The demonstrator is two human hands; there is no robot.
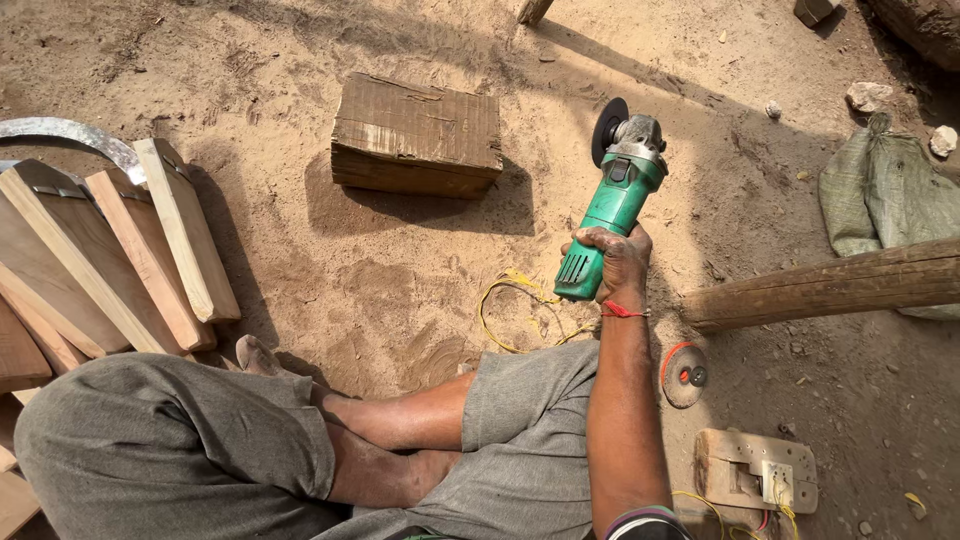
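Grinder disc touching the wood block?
Apart. The head view shows bare sand between the grinder disc and the wood block; the right hand holds the green grinder up.

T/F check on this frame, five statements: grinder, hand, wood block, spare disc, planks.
1. The right hand grips the green angle grinder by its body. True.
2. The grinder's disc is pressed into the wood block. False: the disc is clear of the block, with bare sand between them.
3. A spare disc lies on the sand right of the forearm. True.
4. The wooden planks are stacked on the person's right. False: they lie on the left, beside the knee.
5. The left hand steadies the grinder head. False: no left hand is in view.
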